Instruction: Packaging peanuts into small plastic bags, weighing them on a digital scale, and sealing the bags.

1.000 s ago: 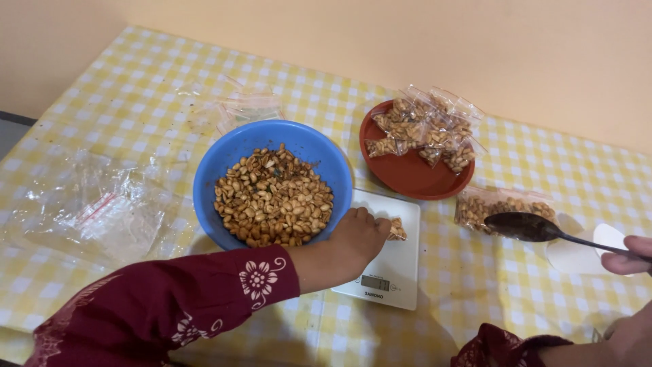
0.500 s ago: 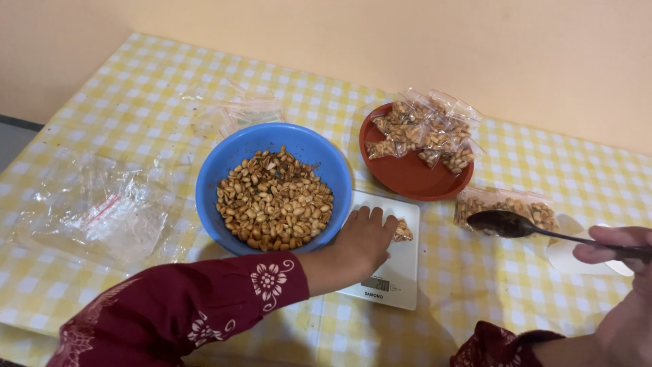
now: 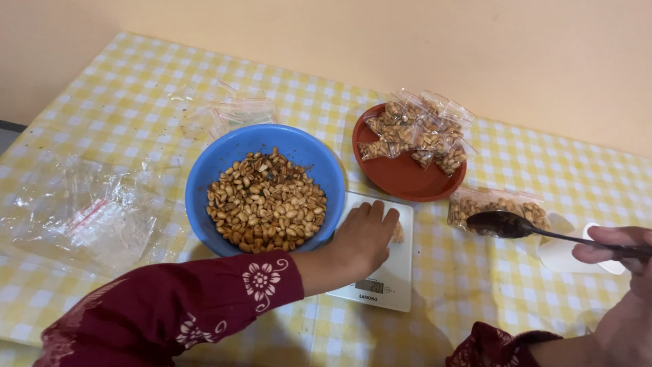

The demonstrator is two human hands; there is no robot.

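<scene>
From the head view, the risk I see is my left hand (image 3: 363,238) pressing down on the white scale (image 3: 380,272) while it covers the small bag of peanuts (image 3: 397,233); that weight would likely spoil the reading, and a nudge could slide the bag off the edge or bump the blue bowl (image 3: 224,163) just beside it. My right hand (image 3: 621,251) holds a dark spoon (image 3: 506,224) over a filled bag (image 3: 499,204) on the counter (image 3: 122,109); a tilt could drop whatever is in it there. My left grip is loose, fingers laid flat over the bag, not clearly pinching it. My right grip is closed on the spoon handle.
</scene>
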